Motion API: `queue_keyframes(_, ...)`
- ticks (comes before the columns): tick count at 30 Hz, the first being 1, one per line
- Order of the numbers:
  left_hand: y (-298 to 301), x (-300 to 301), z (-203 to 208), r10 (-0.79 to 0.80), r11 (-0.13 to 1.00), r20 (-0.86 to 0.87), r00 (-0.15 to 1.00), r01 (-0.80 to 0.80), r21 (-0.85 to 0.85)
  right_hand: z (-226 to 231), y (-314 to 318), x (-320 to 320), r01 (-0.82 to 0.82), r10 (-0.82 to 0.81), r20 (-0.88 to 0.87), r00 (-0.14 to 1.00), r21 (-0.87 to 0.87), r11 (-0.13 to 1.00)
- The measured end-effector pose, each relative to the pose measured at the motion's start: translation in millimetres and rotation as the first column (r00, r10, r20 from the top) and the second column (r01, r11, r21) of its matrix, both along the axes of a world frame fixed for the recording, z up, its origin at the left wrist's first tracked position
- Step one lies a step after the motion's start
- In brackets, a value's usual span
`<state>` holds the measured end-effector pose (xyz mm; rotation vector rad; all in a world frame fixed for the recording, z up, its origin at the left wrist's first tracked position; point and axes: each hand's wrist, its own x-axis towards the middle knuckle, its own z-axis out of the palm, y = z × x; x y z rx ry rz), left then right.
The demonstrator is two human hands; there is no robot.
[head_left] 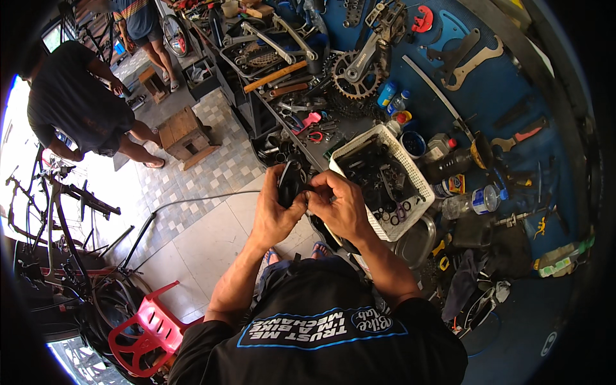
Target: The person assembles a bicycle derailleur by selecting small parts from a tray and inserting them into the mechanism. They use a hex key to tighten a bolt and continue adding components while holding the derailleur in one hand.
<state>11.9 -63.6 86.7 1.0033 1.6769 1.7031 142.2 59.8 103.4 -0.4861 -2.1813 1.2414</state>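
Observation:
In front of my chest, my left hand (pixel 277 208) is closed around a black, rounded part (pixel 290 183) with a smooth curved edge. What kind of part it is, I cannot make out. My right hand (pixel 341 206) meets it from the right, with thumb and fingers pinched together at the part's edge. The fingers hide the spot where they grip. Just beyond my right hand, a white plastic basket (pixel 420 215) holds a jumble of dark small parts, with purple-toned rings among them.
A bench at right carries a crankset (pixel 353 70), tools and bottles (pixel 478 200). On the left are a red plastic chair (pixel 151 327), a wooden stool (pixel 183 135), a bike frame (pixel 58 212) and a grey hose (pixel 205 197). Two people, one nearer (pixel 77 96), stand at upper left.

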Motion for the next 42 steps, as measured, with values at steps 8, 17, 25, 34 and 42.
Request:
queue_keyframes(8,10.2,-29.4,-19.1,-0.181,0.984,0.71,0.68,0.117,0.138,-26.4,28.8,-16.3,-0.123,0.108,-0.058,0.992,-0.481,0.868)
queue_keyframes(17,4.7,-29.5,-9.5,-0.215,0.973,0.701,0.68,0.09,0.211,-27.0,23.7,-18.1,-0.135,0.131,-0.037,0.991,-0.407,0.903)
queue_keyframes(25,2.9,-23.8,-8.9,-0.08,0.99,0.34,0.937,0.035,0.136,-1.4,16.1,-29.2,-0.041,0.054,0.153,0.987,-0.089,0.995)
queue_keyframes(34,-0.7,-19.5,-8.2,0.102,0.993,0.165,0.981,-0.111,0.041,-1.5,10.7,-35.7,-0.113,0.114,0.087,0.99,-0.018,0.993)
queue_keyframes(42,11.8,-39.5,-22.6,0.051,0.995,0.243,0.969,-0.069,0.066,-40.5,14.5,-50.7,-0.099,0.098,-0.014,0.995,-0.221,0.97)
